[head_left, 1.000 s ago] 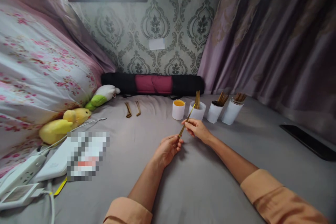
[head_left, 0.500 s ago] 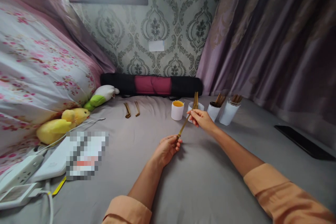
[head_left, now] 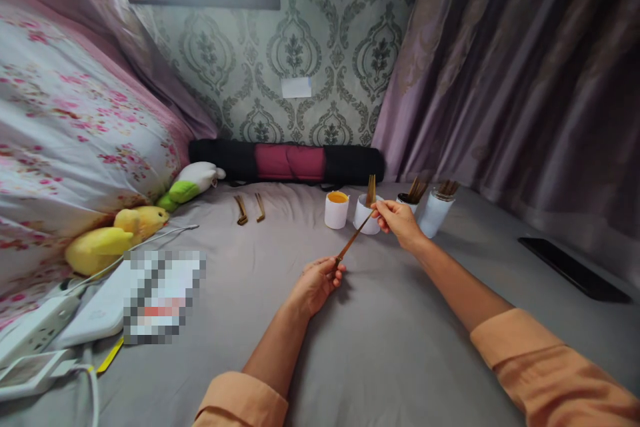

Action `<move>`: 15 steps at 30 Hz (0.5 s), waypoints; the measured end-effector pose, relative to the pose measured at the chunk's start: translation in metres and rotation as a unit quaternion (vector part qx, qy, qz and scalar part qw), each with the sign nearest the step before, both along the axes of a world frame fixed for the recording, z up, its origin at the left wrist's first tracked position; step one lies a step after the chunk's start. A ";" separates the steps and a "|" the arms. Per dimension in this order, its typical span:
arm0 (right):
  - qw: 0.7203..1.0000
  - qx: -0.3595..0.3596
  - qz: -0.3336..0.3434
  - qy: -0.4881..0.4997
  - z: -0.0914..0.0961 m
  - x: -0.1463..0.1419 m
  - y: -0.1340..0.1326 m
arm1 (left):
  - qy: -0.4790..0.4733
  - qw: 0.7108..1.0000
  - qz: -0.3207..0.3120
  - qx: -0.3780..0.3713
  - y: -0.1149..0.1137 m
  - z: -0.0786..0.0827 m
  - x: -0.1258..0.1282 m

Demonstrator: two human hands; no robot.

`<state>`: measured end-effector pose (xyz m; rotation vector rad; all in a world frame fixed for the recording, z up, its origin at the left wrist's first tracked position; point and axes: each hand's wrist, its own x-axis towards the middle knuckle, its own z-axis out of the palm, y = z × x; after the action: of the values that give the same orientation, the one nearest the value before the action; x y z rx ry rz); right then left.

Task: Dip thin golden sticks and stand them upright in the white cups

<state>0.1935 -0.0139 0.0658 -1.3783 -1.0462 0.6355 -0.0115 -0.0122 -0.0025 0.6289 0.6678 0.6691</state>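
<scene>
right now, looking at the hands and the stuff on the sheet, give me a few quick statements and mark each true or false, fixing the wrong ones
1. The left hand grips the lower end of a thin brown strip. True.
2. Only one hand touches that strip. False: the right hand pinches its upper end.
3. The leftmost white container has orange contents. True.
4. A yellow plush toy lies at the far right. False: a flat black object lies there.
5. Some bent brown strips lie on the grey sheet, left of that container. True.
</scene>
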 end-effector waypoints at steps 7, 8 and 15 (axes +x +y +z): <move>0.999 -0.018 -0.008 0.033 -0.004 0.006 -0.006 | -0.006 1.000 -0.001 0.004 0.000 -0.001 0.000; 0.999 -0.021 -0.005 0.036 -0.005 0.007 -0.007 | -0.005 1.000 -0.001 0.005 0.000 0.000 0.000; 0.999 -0.024 -0.012 0.047 0.001 0.015 -0.013 | -0.006 1.000 0.006 -0.007 0.002 -0.001 -0.001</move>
<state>0.2084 -0.0271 0.0663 -1.3883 -0.9442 0.7049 -0.0122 -0.0102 -0.0036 0.6069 0.6651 0.6785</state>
